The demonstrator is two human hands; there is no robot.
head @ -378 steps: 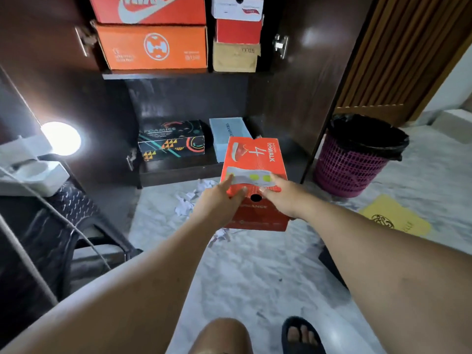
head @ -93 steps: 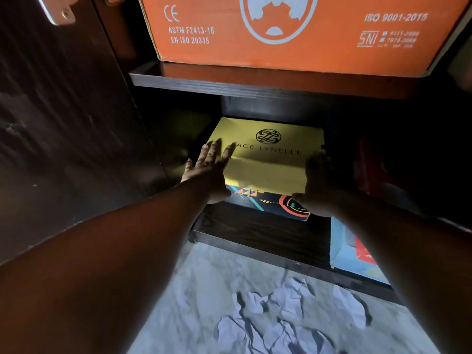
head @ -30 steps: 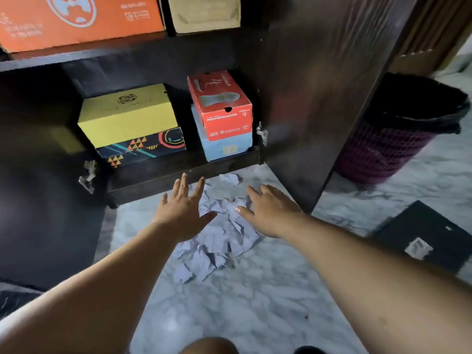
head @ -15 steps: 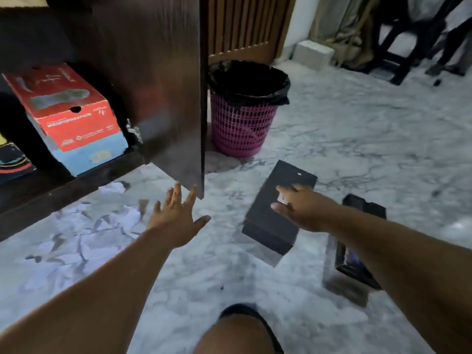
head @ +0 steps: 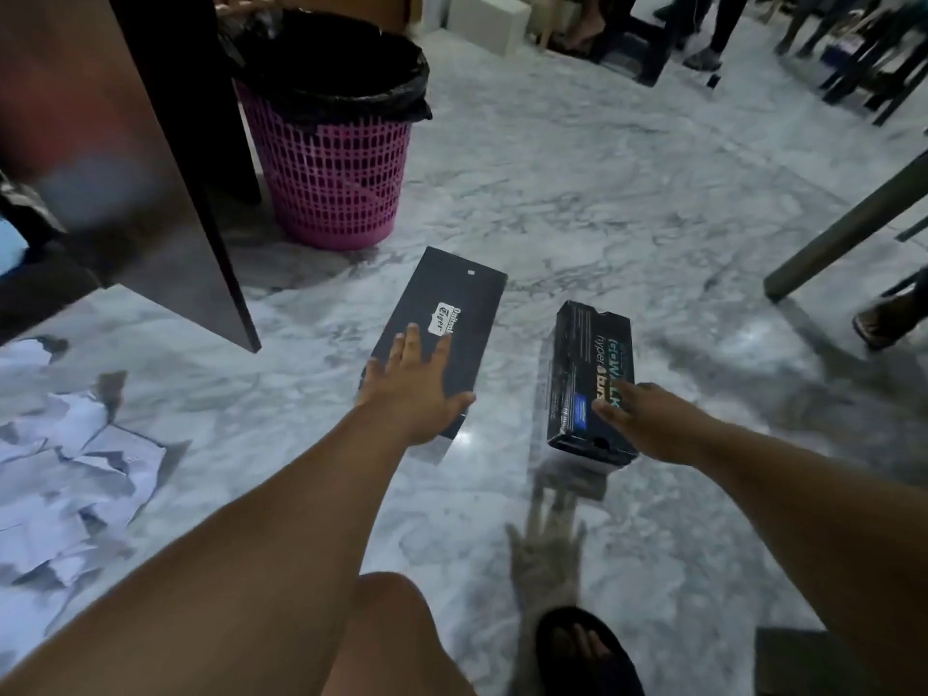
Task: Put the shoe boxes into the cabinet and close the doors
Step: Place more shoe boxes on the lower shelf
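Observation:
Two black shoe boxes lie on the marble floor. The flat black box with a white label [head: 447, 298] lies left of centre; my left hand [head: 412, 389] rests flat on its near end, fingers spread. The black box with teal lettering [head: 587, 364] lies to its right; my right hand [head: 638, 414] touches its near right side, fingers loosely extended, not clearly gripping. The cabinet's open dark door [head: 150, 158] hangs at the upper left; the shelves are almost out of view.
A pink basket with a black liner [head: 331, 143] stands just behind the door. Crumpled white paper [head: 65, 469] litters the floor at left. A table leg [head: 843, 228] and other people's feet are at the right. My knee and sandalled foot [head: 582, 655] are at the bottom.
My view swung right, away from the shelves. My left hand moved onto the labelled black box, which my right hand left for the teal-lettered box.

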